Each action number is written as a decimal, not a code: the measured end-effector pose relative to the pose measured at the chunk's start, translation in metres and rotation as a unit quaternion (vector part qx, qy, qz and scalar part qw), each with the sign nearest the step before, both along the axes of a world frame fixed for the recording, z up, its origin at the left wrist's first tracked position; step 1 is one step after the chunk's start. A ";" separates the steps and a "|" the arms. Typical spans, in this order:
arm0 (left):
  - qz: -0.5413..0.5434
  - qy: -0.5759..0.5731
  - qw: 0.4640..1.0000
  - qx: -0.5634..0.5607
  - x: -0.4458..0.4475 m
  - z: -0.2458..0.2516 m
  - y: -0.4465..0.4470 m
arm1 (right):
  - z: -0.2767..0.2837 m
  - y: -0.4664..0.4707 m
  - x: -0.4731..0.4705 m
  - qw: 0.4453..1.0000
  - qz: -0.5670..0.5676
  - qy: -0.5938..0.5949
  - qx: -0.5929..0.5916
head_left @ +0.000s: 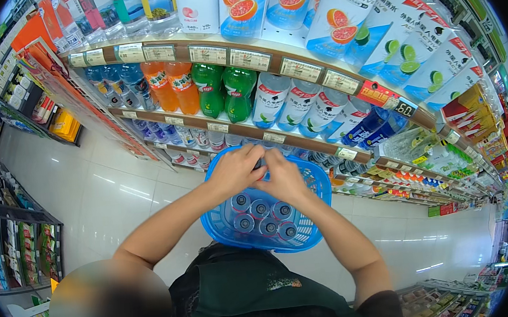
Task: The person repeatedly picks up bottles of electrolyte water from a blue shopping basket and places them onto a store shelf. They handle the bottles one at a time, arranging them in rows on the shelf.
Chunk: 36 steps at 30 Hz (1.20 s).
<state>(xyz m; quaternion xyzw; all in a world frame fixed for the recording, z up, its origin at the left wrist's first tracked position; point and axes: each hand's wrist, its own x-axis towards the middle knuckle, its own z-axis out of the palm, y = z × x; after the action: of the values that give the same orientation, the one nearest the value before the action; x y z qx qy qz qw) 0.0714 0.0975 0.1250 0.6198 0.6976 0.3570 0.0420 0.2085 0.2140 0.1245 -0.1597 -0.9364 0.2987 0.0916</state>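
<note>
My left hand (236, 169) and my right hand (283, 176) meet over the far side of a blue plastic shopping basket (321, 186). Between their fingers shows the dark cap of a bottle (260, 163), with a bit of red below it; the rest is hidden by my hands. Several capped plastic bottles (259, 210) stand upright in the basket, seen from above in two rows. Just past the basket, white-labelled drink bottles (270, 98) line a shelf of the drinks rack.
Orange soda bottles (180, 87) and green 7up bottles (240, 92) stand left on that shelf. Above, a brown shelf edge (267, 59) with price tags curves across, under large white drink packs (245, 6). Snack racks (15, 225) border the tiled floor (99, 188) at left.
</note>
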 end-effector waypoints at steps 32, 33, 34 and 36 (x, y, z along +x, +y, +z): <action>0.010 0.000 0.986 0.165 0.005 0.066 0.037 | 0.056 0.017 -0.011 0.963 -0.047 0.262 0.039; 0.004 -0.011 0.974 0.226 0.009 0.100 0.047 | 0.094 0.028 -0.008 0.930 -0.053 0.346 0.112; 0.008 -0.020 0.967 0.252 0.009 0.127 0.054 | 0.124 0.039 -0.008 0.917 -0.068 0.375 0.120; 0.000 -0.045 0.957 0.286 0.007 0.177 0.073 | 0.186 0.060 -0.005 0.891 -0.099 0.424 0.130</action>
<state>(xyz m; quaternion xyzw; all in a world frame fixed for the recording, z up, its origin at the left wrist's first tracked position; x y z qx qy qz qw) 0.0786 0.1707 0.3020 0.5895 0.5638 0.5688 -0.1055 0.2032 0.2739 0.3106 -0.0966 -0.8186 0.2028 0.5286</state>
